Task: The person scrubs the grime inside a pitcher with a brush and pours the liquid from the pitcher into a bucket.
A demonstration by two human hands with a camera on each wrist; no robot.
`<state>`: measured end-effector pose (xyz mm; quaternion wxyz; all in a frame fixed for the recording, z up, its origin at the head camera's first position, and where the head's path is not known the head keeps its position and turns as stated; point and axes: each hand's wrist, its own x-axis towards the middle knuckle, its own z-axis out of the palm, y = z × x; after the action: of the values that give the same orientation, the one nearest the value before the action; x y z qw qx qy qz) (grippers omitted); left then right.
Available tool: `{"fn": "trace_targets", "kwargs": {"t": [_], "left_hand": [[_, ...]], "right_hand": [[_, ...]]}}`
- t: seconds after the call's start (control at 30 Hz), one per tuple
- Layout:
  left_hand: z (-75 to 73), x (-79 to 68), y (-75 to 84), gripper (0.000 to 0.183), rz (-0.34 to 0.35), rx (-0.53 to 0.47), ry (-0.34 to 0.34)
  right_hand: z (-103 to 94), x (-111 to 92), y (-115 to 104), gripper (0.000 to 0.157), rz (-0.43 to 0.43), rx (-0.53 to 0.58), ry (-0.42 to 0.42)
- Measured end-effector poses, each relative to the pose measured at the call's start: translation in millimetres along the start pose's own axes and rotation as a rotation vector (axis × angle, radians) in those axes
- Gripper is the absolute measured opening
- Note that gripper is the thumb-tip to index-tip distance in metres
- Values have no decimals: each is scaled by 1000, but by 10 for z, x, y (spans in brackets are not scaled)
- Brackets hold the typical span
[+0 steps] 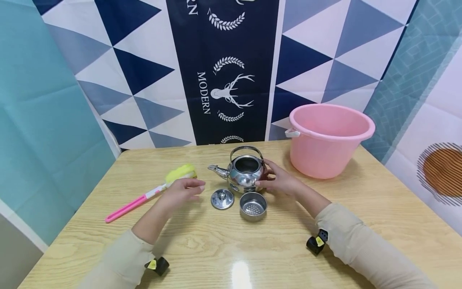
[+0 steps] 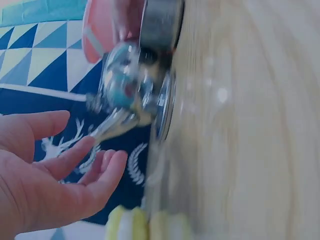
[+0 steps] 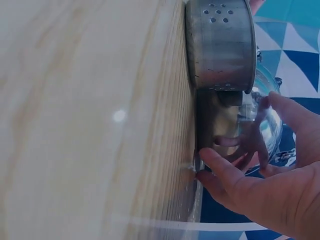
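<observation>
A shiny steel teapot [image 1: 245, 174] stands upright with its top uncovered, its hoop handle raised and its spout pointing left. My right hand [image 1: 279, 180] holds the pot's right side, the thumb at the front and the fingers reaching toward the back. My left hand [image 1: 182, 194] hovers left of the pot with loosely bent fingers and nothing in them; in the left wrist view the spout [image 2: 115, 125] lies beyond its fingertips. Between the hands a round knobbed lid [image 1: 222, 199] lies on the table. Beside it sits a perforated steel strainer cup [image 1: 253, 206].
A yellow-headed sponge brush [image 1: 137, 206] with a pink handle lies left, partly behind my left hand. At the back right stands a pink bucket [image 1: 328, 140]. The wooden table [image 1: 202, 257] ends at a patterned cloth wall [image 1: 148, 72].
</observation>
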<state>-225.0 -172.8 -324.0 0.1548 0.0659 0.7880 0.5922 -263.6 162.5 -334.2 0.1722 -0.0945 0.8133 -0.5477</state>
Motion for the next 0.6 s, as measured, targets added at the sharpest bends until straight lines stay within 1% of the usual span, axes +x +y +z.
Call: {"fn": "trace_targets", "kwargs": {"t": [0.07,0.1,0.17,0.2,0.27,0.4,0.5,0.57,0.6], "left_hand": [[56,38,-4,45,-33,-177,-78],[80,55,3,48,-46,-244,-107],[128,91,32,53,-69,-359,-136],[155,110,53,55,-83,-409,-134],[216,154,101,59,-115,-494,-115],[355,261,178,67,-184,-651,-29],[438,341,216,75,-209,-715,23],[477,390,241,77,-211,-733,48],[493,414,254,74,-217,-740,64]], "right_hand": [[5,-11,2,96,4,30,-5],[11,-12,3,96,7,51,-4],[30,-10,2,94,11,96,-7],[40,-8,3,94,17,121,-4],[62,-2,-2,92,22,168,9],[108,-3,-31,87,39,284,24],[133,-13,-66,84,72,391,33],[135,-26,-88,83,91,449,41],[131,-31,-95,82,100,470,49]]}}
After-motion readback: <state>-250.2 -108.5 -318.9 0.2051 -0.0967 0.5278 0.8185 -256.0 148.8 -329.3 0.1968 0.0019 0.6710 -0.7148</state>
